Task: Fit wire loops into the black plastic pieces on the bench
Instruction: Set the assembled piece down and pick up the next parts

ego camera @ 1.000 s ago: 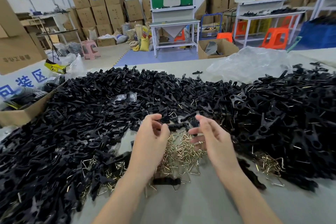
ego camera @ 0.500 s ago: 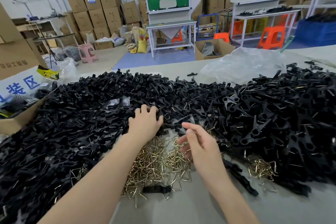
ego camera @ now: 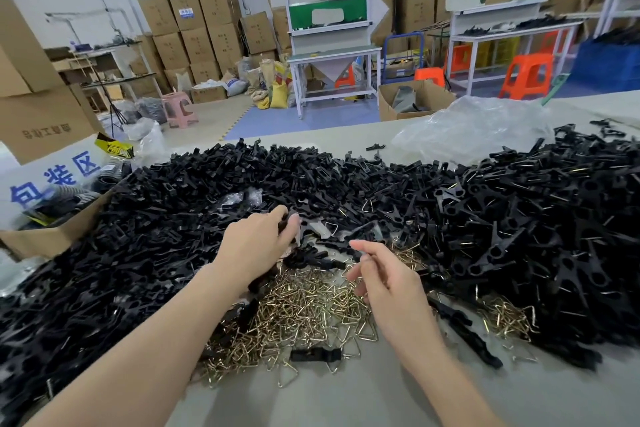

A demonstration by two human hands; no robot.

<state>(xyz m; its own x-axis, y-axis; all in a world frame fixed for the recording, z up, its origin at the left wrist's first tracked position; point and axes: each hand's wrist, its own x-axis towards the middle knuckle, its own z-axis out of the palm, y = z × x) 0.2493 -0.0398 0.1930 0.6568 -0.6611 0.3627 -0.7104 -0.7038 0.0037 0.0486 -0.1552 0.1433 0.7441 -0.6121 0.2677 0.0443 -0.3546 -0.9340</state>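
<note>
Your left hand (ego camera: 256, 246) clutches black plastic pieces (ego camera: 194, 204); right hand (ego camera: 384, 284) over wire loops (ego camera: 304, 308), grip unclear. Cardboard box (ego camera: 52, 239) at nine o'clock holds dark parts.

Black plastic pieces (ego camera: 173, 236) heaped in a wide band, left to right. Gold triangular wire loops (ego camera: 304, 308) piled loose at its near edge.

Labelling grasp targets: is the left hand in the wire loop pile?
No, the left hand curls its fingers into the black plastic pieces, on the far side of the wire loops.
</note>
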